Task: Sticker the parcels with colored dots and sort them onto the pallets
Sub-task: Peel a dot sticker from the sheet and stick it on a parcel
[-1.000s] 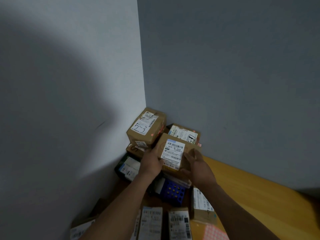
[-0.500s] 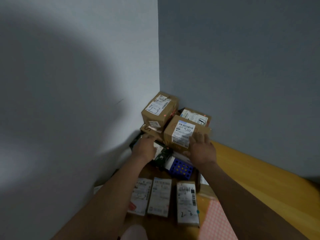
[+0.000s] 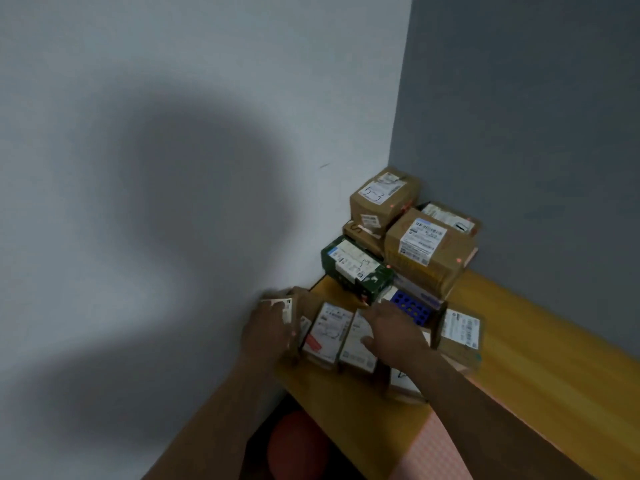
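- Cartons of the near row (image 3: 327,332) are the parcels within reach. They are small and flat, pressed side by side on the desk (image 3: 536,341) with white labels facing up, at about 7 o'clock from the corner stack.
- The left hand (image 3: 268,332) is at the 9 o'clock end of the row, against the end carton (image 3: 281,308) beside the wall. Blur hides its fingers, so I cannot tell whether it grips or merely touches.
- The right hand (image 3: 391,332) lies spread, fingers straight and pointing toward 11 o'clock, resting on the middle carton (image 3: 358,348) and clasping nothing.
- These cartons look like thin cardboard, so they are probably light and stiff enough to lift by their edges.
- The labels may be slick, so a pinch across the narrow cardboard sides seems safer than one on the label face. Because the cartons touch, one likely has to be tilted out before the fingers can get round it.
- At the 3 o'clock end of the row sits a squat brown box (image 3: 459,332), which is deeper and probably heavier.
- In the corner stack at 1 o'clock, the front brown box (image 3: 427,251) carries a small red dot (image 3: 459,260). It rests above a blue box (image 3: 412,304), with a green box (image 3: 356,268) at its 9 o'clock and a pen-marked box (image 3: 382,195) highest.
- These are bulkier and would suit both hands on opposite sides. Pulling out a lower one could topple the rest.
- A pink checked sheet (image 3: 436,445) lies at 6 o'clock beside the right forearm. I cannot tell what it is for.
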